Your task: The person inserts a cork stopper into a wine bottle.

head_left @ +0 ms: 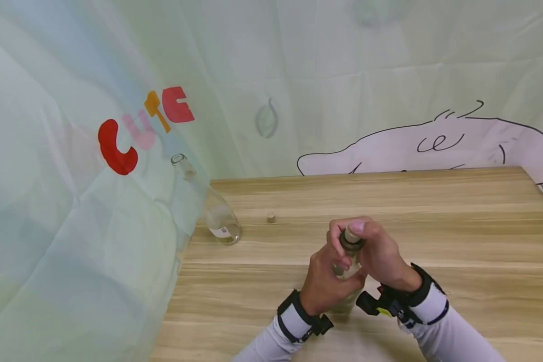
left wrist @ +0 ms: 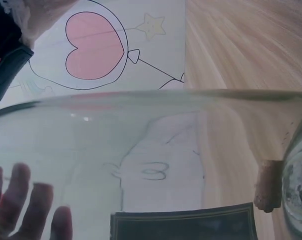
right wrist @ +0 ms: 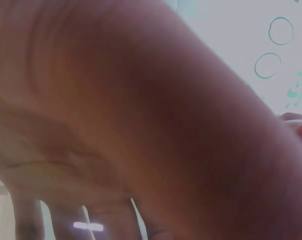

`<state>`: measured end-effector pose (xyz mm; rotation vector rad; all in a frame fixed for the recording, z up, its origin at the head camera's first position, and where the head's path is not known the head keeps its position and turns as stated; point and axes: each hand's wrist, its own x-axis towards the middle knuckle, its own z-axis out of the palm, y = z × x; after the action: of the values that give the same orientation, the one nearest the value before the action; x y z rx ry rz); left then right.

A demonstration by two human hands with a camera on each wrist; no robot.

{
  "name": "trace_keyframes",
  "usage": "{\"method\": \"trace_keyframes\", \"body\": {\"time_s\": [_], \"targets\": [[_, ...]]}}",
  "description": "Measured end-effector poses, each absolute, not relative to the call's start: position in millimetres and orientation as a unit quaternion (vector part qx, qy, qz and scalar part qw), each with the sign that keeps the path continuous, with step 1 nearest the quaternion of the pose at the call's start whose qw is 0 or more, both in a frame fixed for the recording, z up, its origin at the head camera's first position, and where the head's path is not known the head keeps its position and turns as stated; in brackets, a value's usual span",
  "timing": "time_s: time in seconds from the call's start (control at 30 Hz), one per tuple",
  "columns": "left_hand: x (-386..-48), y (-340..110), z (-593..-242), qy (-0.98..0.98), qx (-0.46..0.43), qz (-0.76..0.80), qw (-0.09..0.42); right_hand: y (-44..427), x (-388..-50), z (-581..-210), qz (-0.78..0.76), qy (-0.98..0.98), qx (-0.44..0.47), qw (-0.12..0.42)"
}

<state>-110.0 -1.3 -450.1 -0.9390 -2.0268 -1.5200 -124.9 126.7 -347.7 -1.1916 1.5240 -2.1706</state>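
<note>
"CUTE" lettering [head_left: 144,138] readable on left curtain [head_left: 63,211]. White label [head_left: 221,232] on far-left bottle [head_left: 219,210]: too small to read. Count: 2 bottles, 2 corks. Held bottle [head_left: 352,266] near right on desk [head_left: 452,226]; left hand [head_left: 328,286] wrapped round it, right hand [head_left: 382,251] gripping neck, thumb on stopper cork [head_left: 352,235]. Loose cork [head_left: 271,217] just right of far-left bottle.
</note>
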Motion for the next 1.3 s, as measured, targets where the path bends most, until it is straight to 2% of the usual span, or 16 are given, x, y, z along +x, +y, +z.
{"method": "trace_keyframes", "body": {"time_s": [1.3], "targets": [[-111.2,-1.0,-454.4,-0.737,-0.333,-0.548,0.214,125.8,-125.5,-347.9,-0.738,0.520,-0.417,0.103]]}}
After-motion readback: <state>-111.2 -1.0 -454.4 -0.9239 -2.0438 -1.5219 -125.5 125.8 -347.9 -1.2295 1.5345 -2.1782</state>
